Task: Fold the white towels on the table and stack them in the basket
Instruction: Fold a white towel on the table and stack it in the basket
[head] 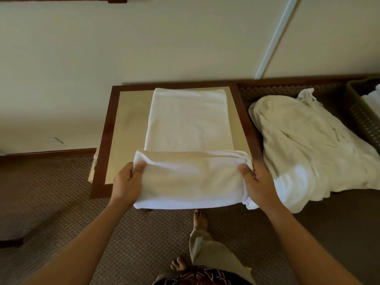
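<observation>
Head view shows one white towel (189, 124) spread lengthwise on the surface (115, 128), its far end lying flat near the wall and its near end lifted and turned back toward the far end. The left hand (125, 182) pinches the left corner of that raised end, thumb on top and the other fingers hidden beneath the cloth; the right hand (259, 182) pinches the right corner the same way, where the fabric bunches into a small wad. The fold looks about half carried over.

As a judgement, the main risk is an uneven fold: the bunched right corner could land crooked or leave a lump, and the part of the near end that overhangs the surface edge could drag the towel toward the person if the grip slackens. A slip at either corner would let the layer fall open.

Just right of the surface, a heap of unfolded white towels (308, 145) lies on a bench or low ledge; how many are in it cannot be told. Further right, at the frame edge, one dark woven basket (362, 116) holds some white cloth, count unclear. Two hands, one towel in work, one heap, one basket.
</observation>
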### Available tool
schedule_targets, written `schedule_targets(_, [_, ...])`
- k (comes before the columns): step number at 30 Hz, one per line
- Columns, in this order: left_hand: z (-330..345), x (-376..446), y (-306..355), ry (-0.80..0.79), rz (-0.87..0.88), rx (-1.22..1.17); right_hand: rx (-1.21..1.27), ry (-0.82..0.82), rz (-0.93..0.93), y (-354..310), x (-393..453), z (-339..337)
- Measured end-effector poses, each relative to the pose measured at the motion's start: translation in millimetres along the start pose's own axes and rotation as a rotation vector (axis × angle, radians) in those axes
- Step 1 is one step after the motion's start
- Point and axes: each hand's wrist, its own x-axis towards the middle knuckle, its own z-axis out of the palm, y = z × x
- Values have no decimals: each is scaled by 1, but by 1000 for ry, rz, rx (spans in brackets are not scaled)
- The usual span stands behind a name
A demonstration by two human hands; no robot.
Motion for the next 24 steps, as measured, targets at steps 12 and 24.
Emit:
schedule_targets(12, [49,102,2,17,-125,347,-248,-4,292,33,118,47])
schedule_targets(24, [57,98,-5,106,-16,360,-400,89,257,31,116,57])
